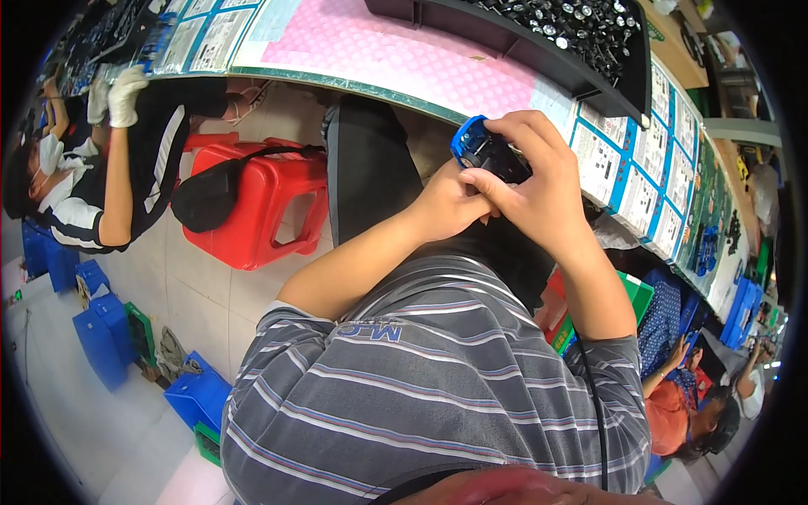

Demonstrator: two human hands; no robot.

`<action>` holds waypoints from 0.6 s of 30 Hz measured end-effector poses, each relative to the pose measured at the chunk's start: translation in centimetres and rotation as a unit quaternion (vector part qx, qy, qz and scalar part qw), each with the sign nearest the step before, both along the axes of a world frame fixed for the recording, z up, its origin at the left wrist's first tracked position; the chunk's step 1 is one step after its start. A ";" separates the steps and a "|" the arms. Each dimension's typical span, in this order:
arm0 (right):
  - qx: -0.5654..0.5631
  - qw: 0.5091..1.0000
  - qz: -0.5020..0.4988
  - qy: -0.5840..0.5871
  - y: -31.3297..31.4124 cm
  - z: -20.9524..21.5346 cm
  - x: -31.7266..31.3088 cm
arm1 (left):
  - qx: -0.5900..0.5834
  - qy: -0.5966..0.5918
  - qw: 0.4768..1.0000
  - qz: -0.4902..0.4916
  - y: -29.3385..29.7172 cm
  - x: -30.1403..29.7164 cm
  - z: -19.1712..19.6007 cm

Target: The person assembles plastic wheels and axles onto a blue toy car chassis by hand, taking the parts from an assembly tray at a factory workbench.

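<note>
A small blue-and-black toy car (498, 158) is held between my two hands, just off the near edge of the table. My left hand (450, 202) grips it from below and the left, its fingers partly hidden. My right hand (543, 172) wraps round its right side, with the thumb across the near side and the fingers over the far side. The car's blue end points up and left, and what looks like a wheel shows beside it. Beyond my hands, a black tray (513, 38) on the table holds many small black wheels (581, 21) with shiny silver centres.
Pink patterned sheeting covers the table (353, 42); printed sheets lie under clear covering at right. A red plastic stool (261, 202) with a black bag (206, 198) stands at my left. A co-worker in white gloves (126, 97) sits farther left. Blue bins (198, 391) stand on the floor.
</note>
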State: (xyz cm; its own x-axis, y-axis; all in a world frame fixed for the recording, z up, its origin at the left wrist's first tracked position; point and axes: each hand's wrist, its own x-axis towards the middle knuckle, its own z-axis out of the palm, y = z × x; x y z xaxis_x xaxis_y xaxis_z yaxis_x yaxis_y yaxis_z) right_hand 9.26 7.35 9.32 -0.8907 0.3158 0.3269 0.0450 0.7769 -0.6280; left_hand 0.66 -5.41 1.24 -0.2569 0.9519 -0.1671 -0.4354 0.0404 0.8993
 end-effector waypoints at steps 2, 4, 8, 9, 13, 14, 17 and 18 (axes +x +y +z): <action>-0.013 1.000 -0.017 -0.009 0.1 0.0 0.3 | 0.008 0.001 1.000 -0.008 0.0 0.2 -0.2; -0.020 1.000 -0.010 -0.012 -0.1 0.5 -0.1 | 0.019 0.005 1.000 0.007 -0.1 0.1 0.0; -0.002 1.000 0.024 0.006 0.0 -0.1 -0.2 | 0.021 0.009 1.000 -0.006 -0.3 -0.2 -0.4; -0.002 1.000 0.023 0.006 0.0 -0.1 -0.1 | 0.021 0.008 1.000 -0.007 -0.2 -0.2 -0.4; -0.023 1.000 0.012 0.016 0.1 0.3 0.4 | 0.034 0.021 0.999 -0.005 -0.4 -0.2 -0.3; -0.031 0.999 0.008 0.020 0.1 0.5 0.6 | 0.028 0.021 0.999 -0.005 -0.4 -0.3 -0.2; -0.023 0.999 -0.005 0.036 0.7 0.6 1.3 | 0.051 -0.031 0.997 0.039 -0.4 -1.8 0.0; -0.032 0.999 -0.020 0.038 0.9 0.9 1.6 | 0.055 -0.024 0.997 0.048 -0.6 -2.5 0.3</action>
